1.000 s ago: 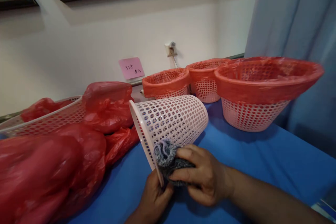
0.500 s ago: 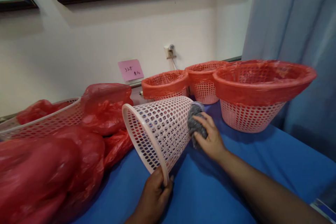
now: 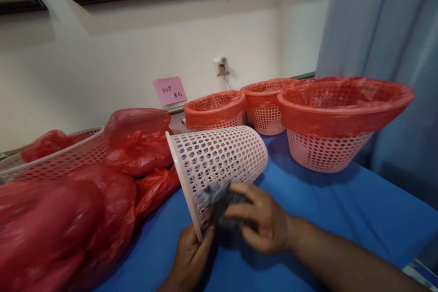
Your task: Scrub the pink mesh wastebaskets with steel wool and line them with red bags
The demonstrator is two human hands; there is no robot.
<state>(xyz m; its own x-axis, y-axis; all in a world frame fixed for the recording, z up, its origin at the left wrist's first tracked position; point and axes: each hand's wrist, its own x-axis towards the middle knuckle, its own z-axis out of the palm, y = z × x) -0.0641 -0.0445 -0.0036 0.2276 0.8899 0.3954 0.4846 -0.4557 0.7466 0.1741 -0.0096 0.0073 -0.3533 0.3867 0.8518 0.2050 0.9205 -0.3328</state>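
Observation:
A pale pink perforated plastic basket point(image 3: 222, 157) lies on its side on the blue table point(image 3: 342, 210), its open rim turned to the left. My left hand point(image 3: 190, 258) pinches the lowest part of that rim. My right hand point(image 3: 260, 223) is closed on a grey scouring cloth point(image 3: 219, 198) and presses it against the basket's outer wall near the rim. The cloth is slightly blurred.
Three baskets lined with red bags stand behind: a big one point(image 3: 342, 118) at right, two smaller point(image 3: 215, 110) point(image 3: 267, 102) by the wall. A heap of red plastic bags point(image 3: 75, 200) and another mesh basket point(image 3: 61, 153) fill the left. A blue curtain point(image 3: 383, 23) hangs at right.
My right hand has brought the cloth from the basket's far bottom end back along the wall to the rim. The basket rolled a little, and my left hand has shifted slightly on the rim.

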